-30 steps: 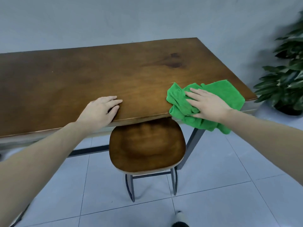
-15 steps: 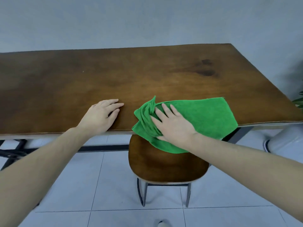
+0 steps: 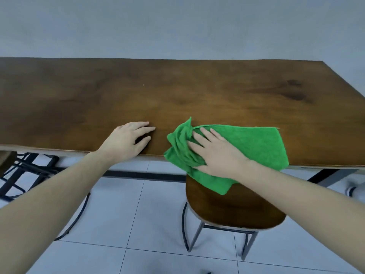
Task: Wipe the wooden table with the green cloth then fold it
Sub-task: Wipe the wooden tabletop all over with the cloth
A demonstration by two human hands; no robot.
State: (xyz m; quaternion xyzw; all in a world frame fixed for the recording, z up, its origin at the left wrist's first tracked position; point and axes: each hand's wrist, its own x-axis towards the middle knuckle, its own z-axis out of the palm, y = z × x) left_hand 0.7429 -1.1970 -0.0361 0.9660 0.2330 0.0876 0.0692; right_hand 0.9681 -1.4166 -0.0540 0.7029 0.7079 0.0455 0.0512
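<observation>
Green cloth [image 3: 254,147] lies pinned under the right hand [image 3: 215,155], fingers [image 3: 205,133] flat; the left hand [image 3: 126,141], open and empty, braces on the counter [image 3: 98,99].

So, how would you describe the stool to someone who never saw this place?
Find the long wooden table. At its near edge a right hand presses a green cloth. The stool stands just below that cloth: a rounded brown wooden seat on thin metal legs.

cloth [image 3: 254,147] on table [image 3: 177,95] near edge, one corner hanging over the stool [image 3: 233,208] | right hand [image 3: 219,155] on cloth | left hand [image 3: 126,142] on table, left of it | probably another stool [image 3: 6,159] far left
</observation>
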